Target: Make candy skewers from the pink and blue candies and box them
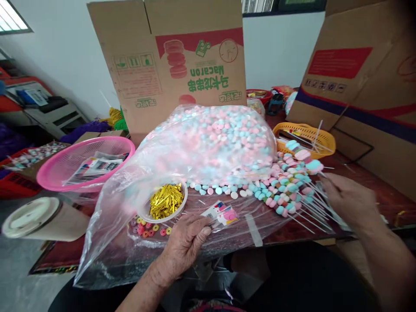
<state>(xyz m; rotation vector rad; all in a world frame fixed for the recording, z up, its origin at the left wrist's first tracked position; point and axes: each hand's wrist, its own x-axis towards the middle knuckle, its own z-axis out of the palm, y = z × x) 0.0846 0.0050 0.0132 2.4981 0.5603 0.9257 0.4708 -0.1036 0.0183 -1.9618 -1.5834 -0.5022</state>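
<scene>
Left hand (186, 242) flat, fingers loosely together, on the plastic sheet beside small printed packets (221, 213). Right hand (349, 201) curled over skewer sticks (310, 208); grip blurred, can't tell. Candy bag (211, 143) fills centre, gold ties bowl (165, 201) near-left, pink basket (84, 162) left.

A dark wooden table (386, 197) carries a plastic sheet (107, 225) and candy skewers (292, 190).
</scene>
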